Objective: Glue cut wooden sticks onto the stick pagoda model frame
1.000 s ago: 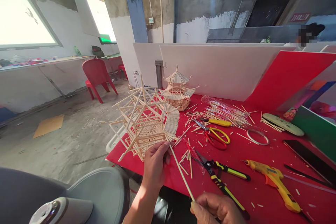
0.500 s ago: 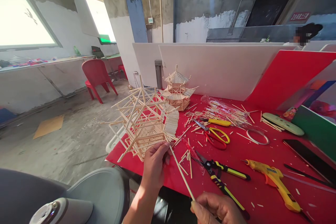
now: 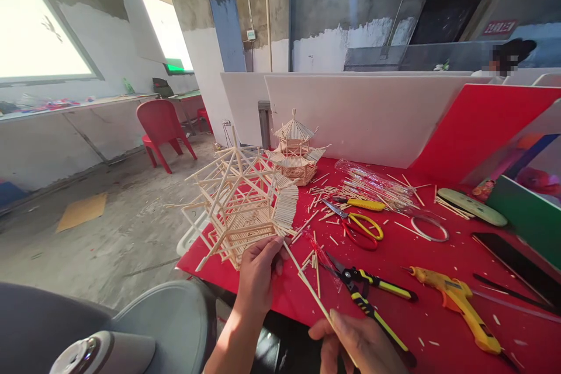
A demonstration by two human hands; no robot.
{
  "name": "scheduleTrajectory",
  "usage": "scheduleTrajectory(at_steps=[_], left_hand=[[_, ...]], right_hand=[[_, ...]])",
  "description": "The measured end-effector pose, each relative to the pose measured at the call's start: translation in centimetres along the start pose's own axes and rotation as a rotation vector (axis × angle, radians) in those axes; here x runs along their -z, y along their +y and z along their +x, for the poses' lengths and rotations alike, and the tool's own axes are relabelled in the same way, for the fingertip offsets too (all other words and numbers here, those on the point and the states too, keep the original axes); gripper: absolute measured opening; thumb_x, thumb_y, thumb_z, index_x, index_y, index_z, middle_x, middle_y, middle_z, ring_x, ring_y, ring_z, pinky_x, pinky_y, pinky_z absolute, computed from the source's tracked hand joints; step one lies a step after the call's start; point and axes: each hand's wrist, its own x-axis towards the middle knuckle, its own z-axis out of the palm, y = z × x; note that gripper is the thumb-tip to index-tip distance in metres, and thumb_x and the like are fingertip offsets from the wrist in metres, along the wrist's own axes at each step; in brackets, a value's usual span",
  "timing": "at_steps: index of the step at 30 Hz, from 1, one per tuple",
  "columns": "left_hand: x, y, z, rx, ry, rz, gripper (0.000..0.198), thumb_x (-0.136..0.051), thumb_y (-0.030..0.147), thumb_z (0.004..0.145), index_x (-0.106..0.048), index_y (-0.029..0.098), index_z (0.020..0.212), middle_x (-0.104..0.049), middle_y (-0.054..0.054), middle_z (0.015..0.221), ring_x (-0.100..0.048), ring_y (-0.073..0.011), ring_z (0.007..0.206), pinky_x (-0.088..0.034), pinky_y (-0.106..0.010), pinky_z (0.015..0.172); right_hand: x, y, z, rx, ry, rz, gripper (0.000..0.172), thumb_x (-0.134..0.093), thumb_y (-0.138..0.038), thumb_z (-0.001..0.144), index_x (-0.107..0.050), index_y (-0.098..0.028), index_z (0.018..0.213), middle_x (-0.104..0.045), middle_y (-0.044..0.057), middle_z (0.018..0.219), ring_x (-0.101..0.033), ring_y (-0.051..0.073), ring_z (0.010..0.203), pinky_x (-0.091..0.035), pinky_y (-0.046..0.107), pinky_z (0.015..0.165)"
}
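Observation:
A thin wooden stick slants from the frame's corner down toward me. My left hand pinches its upper end between thumb and fingers, right beside the stick pavilion frame. Lower down, my right hand has thumb and fingers closed on the same stick, whose near end sticks out below the hand. The pavilion frame is open lattice, with a strip of short slats laid along its right side. Behind it stands a smaller two-tiered stick pavilion with slatted roofs.
On the red table lie yellow-black cutters, red-yellow scissors, a yellow utility knife, a yellow glue gun, a phone and bagged sticks. A grey stool stands at left. A person is in the back.
My right hand has shifted its hold up the stick, so the stick's near end now shows below it. The left hand and the pavilion frame stay nearly in place.

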Motion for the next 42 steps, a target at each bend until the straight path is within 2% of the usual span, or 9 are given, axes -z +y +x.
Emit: scheduleTrajectory(at_steps=[3, 6, 9, 12, 15, 23, 28, 35, 42], left_hand=[[0.0, 0.1, 0.1, -0.002, -0.001, 0.005, 0.028, -0.077, 0.038, 0.068, -0.067, 0.014, 0.057, -0.058, 0.000, 0.053, -0.040, -0.0058, 0.043, -0.029, -0.019, 0.043], [-0.1, 0.1, 0.1, -0.002, 0.009, -0.004, 0.029, -0.078, 0.038, 0.067, -0.066, 0.014, 0.057, -0.057, 0.000, 0.052, -0.040, -0.0056, 0.043, -0.028, -0.019, 0.043], [-0.1, 0.0, 0.0, 0.031, 0.025, -0.043, 0.032, -0.080, 0.037, 0.065, -0.062, 0.014, 0.053, -0.049, 0.003, 0.049, -0.036, -0.0045, 0.042, -0.026, -0.018, 0.042], [-0.2, 0.2, -0.1, 0.047, 0.025, -0.087, 0.033, -0.082, 0.035, 0.062, -0.060, 0.014, 0.052, -0.041, 0.006, 0.046, -0.032, -0.0036, 0.042, -0.023, -0.018, 0.041], [-0.2, 0.2, -0.1, 0.056, -0.005, -0.096, 0.031, -0.082, 0.037, 0.063, -0.064, 0.014, 0.056, -0.045, 0.005, 0.048, -0.037, -0.0054, 0.043, -0.024, -0.019, 0.041], [0.5, -0.6, 0.3, 0.037, 0.030, -0.065, 0.032, -0.079, 0.041, 0.069, -0.067, 0.012, 0.060, -0.041, 0.005, 0.048, -0.030, -0.0044, 0.044, -0.020, -0.019, 0.041], [0.6, -0.7, 0.4, 0.061, 0.022, -0.065, 0.035, -0.078, 0.039, 0.070, -0.059, 0.013, 0.054, -0.040, 0.005, 0.048, -0.028, -0.0042, 0.043, -0.019, -0.019, 0.040], [0.4, -0.6, 0.3, 0.064, 0.042, -0.066, 0.038, -0.079, 0.039, 0.067, -0.054, 0.015, 0.052, -0.038, 0.006, 0.046, -0.028, -0.0046, 0.042, -0.019, -0.019, 0.040], [0.7, -1.0, 0.9, 0.066, 0.075, -0.137, 0.041, -0.078, 0.042, 0.071, -0.054, 0.016, 0.050, -0.045, 0.004, 0.046, -0.033, -0.0053, 0.040, -0.022, -0.020, 0.038]], right_hand=[[0.6, -1.0, 1.2, 0.058, -0.036, -0.024, 0.069, -0.038, -0.075, 0.088, -0.071, -0.015, 0.078, -0.071, 0.009, 0.067, -0.064, 0.019, 0.066, -0.042, 0.027, 0.058], [0.9, -2.7, 3.1, 0.161, -0.060, 0.001, 0.058, -0.046, -0.067, 0.090, -0.067, -0.016, 0.073, -0.069, 0.005, 0.071, -0.061, 0.016, 0.067, -0.045, 0.027, 0.065], [0.5, -4.3, 5.3, 0.191, -0.036, 0.060, 0.047, -0.056, -0.061, 0.088, -0.064, -0.017, 0.074, -0.062, 0.001, 0.064, -0.056, 0.013, 0.062, -0.042, 0.024, 0.060], [-0.7, -5.3, 7.3, 0.179, -0.026, 0.121, 0.044, -0.062, -0.060, 0.083, -0.062, -0.017, 0.072, -0.057, -0.002, 0.057, -0.049, 0.010, 0.054, -0.036, 0.021, 0.052], [-2.0, -5.6, 8.5, 0.200, -0.043, 0.186, 0.044, -0.067, -0.059, 0.078, -0.063, -0.016, 0.072, -0.054, -0.004, 0.051, -0.043, 0.008, 0.047, -0.033, 0.020, 0.048], [-3.9, -5.1, 8.7, 0.226, 0.050, 0.285, 0.036, -0.066, -0.050, 0.080, -0.060, -0.016, 0.068, -0.046, -0.007, 0.047, -0.034, 0.005, 0.042, -0.027, 0.020, 0.042], [-4.1, -5.3, 8.7, 0.228, 0.068, 0.266, 0.044, -0.062, -0.058, 0.082, -0.058, -0.017, 0.066, -0.041, -0.008, 0.042, -0.033, 0.005, 0.038, -0.024, 0.020, 0.039], [-4.3, -5.5, 8.9, 0.200, 0.090, 0.297, 0.041, -0.065, -0.055, 0.077, -0.059, -0.016, 0.065, -0.049, -0.005, 0.044, -0.039, 0.006, 0.040, -0.029, 0.020, 0.041], [-4.4, -5.3, 9.2, 0.215, 0.082, 0.334, 0.033, -0.064, -0.048, 0.078, -0.063, -0.016, 0.069, -0.055, -0.004, 0.049, -0.039, 0.006, 0.039, -0.028, 0.019, 0.039]])
